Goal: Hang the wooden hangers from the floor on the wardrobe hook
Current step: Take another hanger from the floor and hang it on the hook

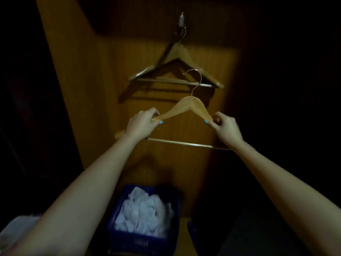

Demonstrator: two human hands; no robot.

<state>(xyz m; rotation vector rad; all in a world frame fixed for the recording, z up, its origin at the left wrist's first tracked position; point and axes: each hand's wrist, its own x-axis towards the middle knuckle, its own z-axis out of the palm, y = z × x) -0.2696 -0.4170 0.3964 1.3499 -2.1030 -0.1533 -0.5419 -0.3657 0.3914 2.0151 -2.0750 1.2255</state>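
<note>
Wooden hanger (186,108) rigid, probably light. Left hand (143,123) and right hand (227,127) hold it, fingers (209,121) pinched on its shoulder ends. Wire hook on top thin; aim at wardrobe hook (182,20).

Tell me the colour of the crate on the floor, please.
The crate is dark blue, seen in the head view.

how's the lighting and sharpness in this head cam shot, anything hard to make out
Head view: very dim, edges fall to near black; a pool of light catches the wardrobe back panel and the held hanger, gripped by left hand and right hand. The hung hanger and wardrobe hook look soft, casting a shadow. Wide-angle bends the forearms.
</note>
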